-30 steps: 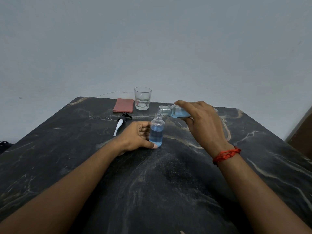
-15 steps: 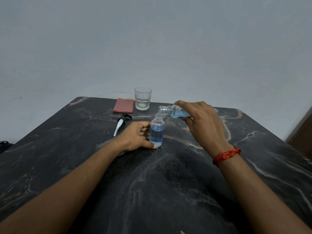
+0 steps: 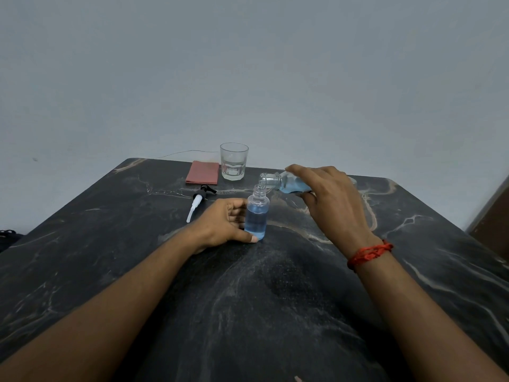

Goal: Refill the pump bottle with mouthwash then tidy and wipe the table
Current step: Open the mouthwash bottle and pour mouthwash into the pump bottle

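Observation:
A small clear pump bottle (image 3: 256, 216) stands upright on the black marble table (image 3: 248, 312), mostly filled with blue liquid and without its pump. My left hand (image 3: 225, 224) grips it from the left, thumb at its base. My right hand (image 3: 330, 199) holds the mouthwash bottle (image 3: 281, 182) tipped nearly flat, its open neck over the pump bottle's mouth; most of that bottle is hidden by my fingers. The black-and-white pump head (image 3: 199, 201) lies on the table to the left.
A clear drinking glass (image 3: 233, 161) stands at the table's far edge, with a folded red cloth (image 3: 203, 172) beside it on the left. A grey wall rises behind the table. A brown surface (image 3: 493, 216) shows at the right edge.

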